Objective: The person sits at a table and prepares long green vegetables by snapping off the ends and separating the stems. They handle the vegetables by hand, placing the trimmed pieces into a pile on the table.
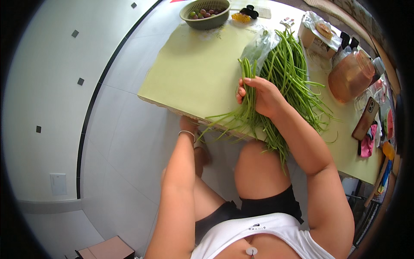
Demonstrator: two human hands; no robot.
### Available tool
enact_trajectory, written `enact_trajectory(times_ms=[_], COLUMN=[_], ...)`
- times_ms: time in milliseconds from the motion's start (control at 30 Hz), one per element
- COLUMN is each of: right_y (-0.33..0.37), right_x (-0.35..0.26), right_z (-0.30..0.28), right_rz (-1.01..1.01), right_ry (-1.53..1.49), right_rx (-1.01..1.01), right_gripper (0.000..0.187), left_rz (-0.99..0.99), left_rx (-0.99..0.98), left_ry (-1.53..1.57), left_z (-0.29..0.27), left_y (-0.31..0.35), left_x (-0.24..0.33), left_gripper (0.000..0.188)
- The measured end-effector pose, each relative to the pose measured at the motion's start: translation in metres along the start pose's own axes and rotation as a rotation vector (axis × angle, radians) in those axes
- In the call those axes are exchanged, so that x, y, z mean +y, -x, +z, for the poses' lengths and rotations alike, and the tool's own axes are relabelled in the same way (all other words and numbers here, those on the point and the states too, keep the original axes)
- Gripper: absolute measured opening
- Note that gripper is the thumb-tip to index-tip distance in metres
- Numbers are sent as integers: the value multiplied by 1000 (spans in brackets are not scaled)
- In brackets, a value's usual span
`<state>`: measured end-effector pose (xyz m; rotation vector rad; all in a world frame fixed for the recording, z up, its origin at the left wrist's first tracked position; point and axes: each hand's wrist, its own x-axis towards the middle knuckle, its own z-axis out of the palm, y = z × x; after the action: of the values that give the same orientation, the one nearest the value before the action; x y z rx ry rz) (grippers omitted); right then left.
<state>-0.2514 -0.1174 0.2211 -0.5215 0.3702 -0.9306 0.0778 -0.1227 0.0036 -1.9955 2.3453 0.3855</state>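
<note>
My right hand [263, 96] is closed round a small bunch of long green vegetable stems [247, 71], which stands up above the fist while loose ends trail below it. Behind and right of this hand lies a large heap of the same stems [291, 64], hanging over the table's near edge toward my knee. A clear plastic bag [261, 46] lies against the heap's left side. At the near edge of the table, my left hand [188, 124] is low, its fingers hidden by the tabletop; I cannot see whether it holds anything.
On the yellow-green tabletop [189, 64] a basket [206, 22] of grapes stands at the far left, beside a black hair claw [249, 11]. To the right are a box [318, 41], a large jar [351, 77] of amber liquid and a phone [366, 118]. My knees are below the edge.
</note>
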Motion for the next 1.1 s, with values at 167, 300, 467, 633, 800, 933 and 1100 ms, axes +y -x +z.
enact_trajectory(times_ms=[167,300,467,633,800,933,1100], right_y=[1,-6,-3,11,32,37,3], right_x=[0,7,6,-11,-49,-120,-167], right_z=[6,9,12,43,69,63,15], right_rz=[21,24,-73,-183,-256,-321,-176], right_ry=[9,-19,-46,-40,8,237,1153], right_rx=[3,-61,-53,-9,137,281,776], right_gripper=[14,12,12,13,14,13,38], left_rz=[-56,-43,-73,-126,-159,-189,-203], left_rx=[137,63,-95,-169,-211,-269,-303], left_ry=[-143,-184,-151,-13,-48,-81,-76], left_z=[-33,-19,-30,-55,-64,-65,-71], left_y=[64,76,74,76,84,82,80], left_x=[78,81,72,71,79,83,93], left_gripper=[18,19,36,56,69,78,81])
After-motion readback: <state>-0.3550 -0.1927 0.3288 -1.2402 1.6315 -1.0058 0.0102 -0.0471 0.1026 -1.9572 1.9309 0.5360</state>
